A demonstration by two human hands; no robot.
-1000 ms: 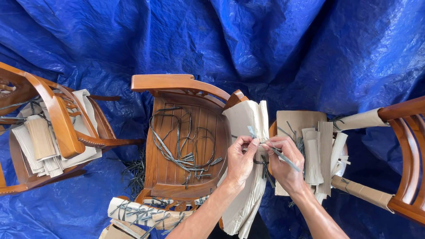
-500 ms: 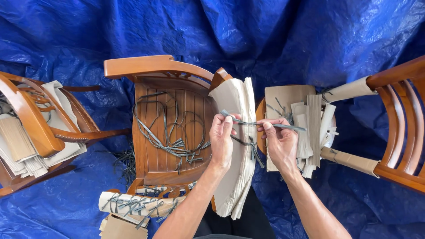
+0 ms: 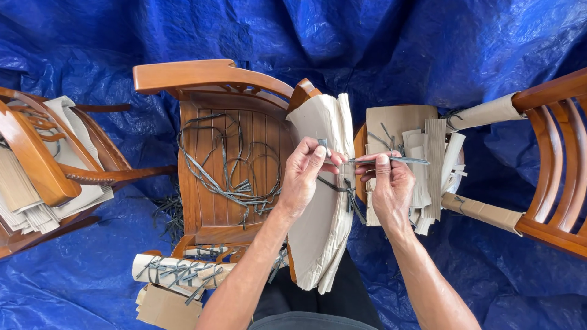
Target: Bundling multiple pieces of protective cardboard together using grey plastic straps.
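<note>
Since a moment ago both hands are drawing closer together over the cardboard bundle (image 3: 327,201). The left hand (image 3: 306,177) and right hand (image 3: 388,186) are each pinching the grey strap (image 3: 373,161) taut; one tie is already knotted below, this one looking unfinished.

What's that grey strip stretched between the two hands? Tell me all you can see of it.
The strip is thin, flat and dark grey, like plastic strapping. It runs almost level, pinched near one end by the left hand and further along by the right hand, its free end poking out to the right over the cardboard pieces. It lies just above a similar strap tied around the folded paper bundle. More such strips lie loose on the chair seat.
</note>
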